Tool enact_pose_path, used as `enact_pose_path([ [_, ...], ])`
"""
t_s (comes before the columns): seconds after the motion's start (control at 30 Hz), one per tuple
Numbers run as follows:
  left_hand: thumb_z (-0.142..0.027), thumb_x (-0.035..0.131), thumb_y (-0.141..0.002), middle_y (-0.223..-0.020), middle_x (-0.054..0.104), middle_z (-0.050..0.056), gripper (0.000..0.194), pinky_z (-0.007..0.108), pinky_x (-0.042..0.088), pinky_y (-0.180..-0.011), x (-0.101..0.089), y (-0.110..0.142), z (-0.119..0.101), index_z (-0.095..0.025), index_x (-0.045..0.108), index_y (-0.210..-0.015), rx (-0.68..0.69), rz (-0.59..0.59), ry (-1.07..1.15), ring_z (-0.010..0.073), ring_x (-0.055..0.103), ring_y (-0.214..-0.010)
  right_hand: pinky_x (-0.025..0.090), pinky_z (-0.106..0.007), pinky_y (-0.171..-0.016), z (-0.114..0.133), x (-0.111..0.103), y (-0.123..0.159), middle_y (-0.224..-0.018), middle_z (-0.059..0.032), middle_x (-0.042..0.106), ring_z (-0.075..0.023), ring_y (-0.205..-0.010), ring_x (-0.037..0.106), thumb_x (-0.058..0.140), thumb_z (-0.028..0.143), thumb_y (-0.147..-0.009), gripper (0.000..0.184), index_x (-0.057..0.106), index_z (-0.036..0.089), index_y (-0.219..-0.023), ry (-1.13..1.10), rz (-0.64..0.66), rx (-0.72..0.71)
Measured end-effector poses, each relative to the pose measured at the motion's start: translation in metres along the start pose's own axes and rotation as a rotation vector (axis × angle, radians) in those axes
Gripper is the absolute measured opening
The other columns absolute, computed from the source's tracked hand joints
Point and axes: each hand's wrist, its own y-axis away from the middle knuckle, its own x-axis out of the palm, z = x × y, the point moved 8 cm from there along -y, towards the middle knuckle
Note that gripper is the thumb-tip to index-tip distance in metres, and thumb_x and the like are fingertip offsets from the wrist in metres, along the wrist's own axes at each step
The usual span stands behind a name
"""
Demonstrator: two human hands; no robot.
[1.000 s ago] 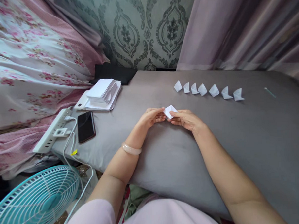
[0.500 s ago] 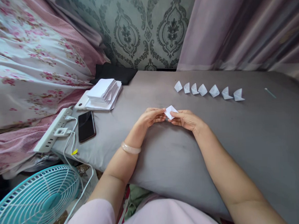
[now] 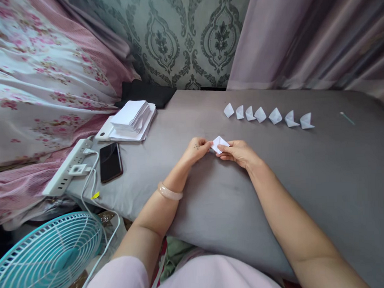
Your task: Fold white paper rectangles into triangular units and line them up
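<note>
Between my two hands is a small folded white paper (image 3: 219,142), diamond-shaped, held just above the grey cloth surface. My left hand (image 3: 197,149) pinches its left corner, thumb and fingers together, with the back of the hand turned up. On the other side my right hand (image 3: 238,151) grips the right part, its thumb lying on top and its fingers underneath. Beyond the hands, several folded paper boats (image 3: 260,114) stand in a row on the cloth.
A stack of white paper (image 3: 132,119) lies at the left, near a black phone (image 3: 111,162) and a white power strip (image 3: 68,166) with cables. A turquoise fan (image 3: 61,258) stands at lower left. Far right lies a thin pale stick (image 3: 347,118).
My left hand has rolled so that its back faces up and its fingers are tucked in. The folded paper has turned slightly; my right hand keeps its hold.
</note>
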Motion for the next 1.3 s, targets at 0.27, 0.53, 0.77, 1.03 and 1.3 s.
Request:
enact_pose_path([
  [0.27,-0.031,0.049,-0.087,-0.074,0.065,0.006,0.026,0.027,0.039,-0.066,0.001,-0.003,-0.002,-0.015,0.068,-0.080,0.110,-0.084,-0.516,0.0153,0.053,-0.067,0.047,-0.020,-0.042,0.001,-0.004,-0.002,-0.061,-0.0077,0.069,-0.0120,-0.046,0.062,0.052,0.026,-0.092,0.027,0.062,0.013,-0.070,0.437,-0.117,-0.068],
  [0.53,-0.031,0.043,-0.092,-0.094,0.066,0.013,0.024,0.032,0.045,-0.077,0.012,0.007,-0.008,-0.016,0.061,-0.088,0.165,-0.090,-0.713,0.0229,0.060,-0.088,0.049,-0.037,-0.070,0.024,-0.018,0.008,-0.076,-0.0111,0.069,-0.0261,-0.078,0.066,0.059,0.049,-0.082,0.030,0.067,0.021,-0.075,1.141,-0.424,-0.307],
  [0.77,-0.018,0.046,-0.090,-0.102,0.058,0.013,0.009,0.036,0.043,-0.088,0.013,0.005,-0.011,-0.016,0.051,-0.097,0.401,-0.068,-0.615,0.0228,0.052,-0.098,0.047,-0.031,-0.082,0.034,0.014,0.010,-0.096,-0.0085,0.064,-0.0190,-0.088,0.061,0.051,0.012,-0.083,0.017,0.064,0.019,-0.091,1.023,-0.172,-0.849],
  [1.03,-0.011,0.038,-0.089,-0.093,0.060,0.010,0.019,0.032,0.044,-0.083,0.022,-0.003,-0.013,-0.015,0.056,-0.094,0.568,0.026,-0.600,0.0193,0.054,-0.087,0.045,-0.031,-0.093,0.027,0.016,0.027,-0.109,-0.0103,0.068,-0.0203,-0.103,0.061,0.040,0.005,-0.084,0.038,0.067,0.017,-0.107,1.131,-0.011,-0.870],
  [1.3,-0.004,0.035,-0.085,-0.113,0.063,0.011,0.039,0.032,0.043,-0.094,0.021,0.031,-0.012,-0.014,0.061,-0.113,0.673,0.131,-0.812,0.0211,0.054,-0.104,0.040,-0.038,-0.108,0.008,0.015,0.050,-0.140,-0.0093,0.054,-0.0209,-0.129,0.050,0.036,-0.002,-0.080,0.061,0.055,0.019,-0.134,1.256,0.081,-0.872],
])
